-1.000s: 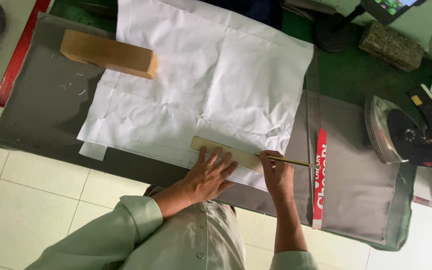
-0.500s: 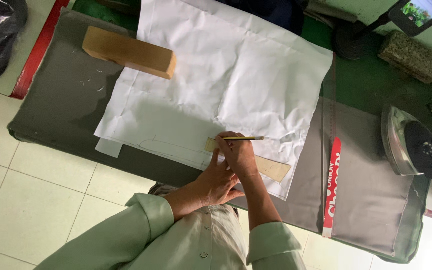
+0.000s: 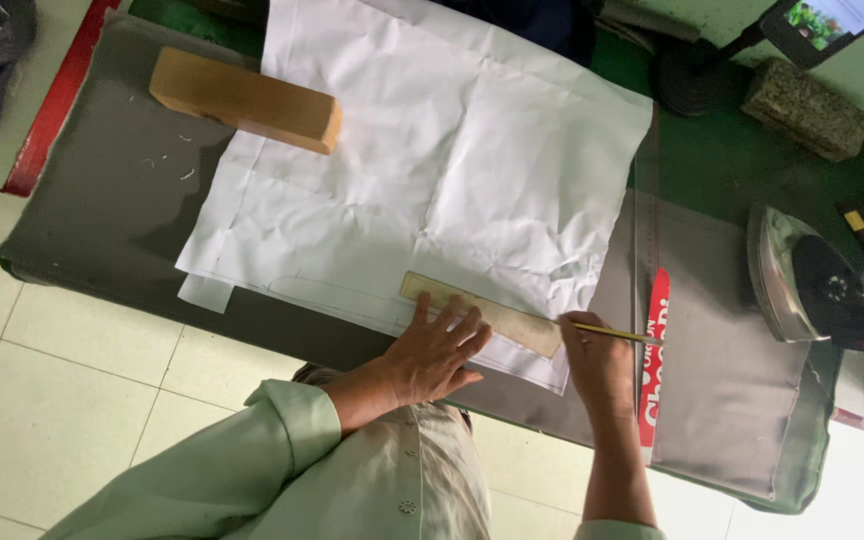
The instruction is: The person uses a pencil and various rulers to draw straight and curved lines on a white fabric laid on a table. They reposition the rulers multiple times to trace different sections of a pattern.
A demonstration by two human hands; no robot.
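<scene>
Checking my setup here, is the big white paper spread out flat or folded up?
Spread out. The white paper lies open across the grey padded board, creased but unfolded, with the left hand pressing a ruler on its near edge.

We're in what looks like a tailoring workshop: padded pressing table [image 3: 102, 200], iron [image 3: 802, 285] at three o'clock.

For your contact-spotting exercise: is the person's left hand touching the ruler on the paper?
Touching. The head view shows the left hand spread flat with its fingertips pressed onto the ruler, no gap between them.
</scene>
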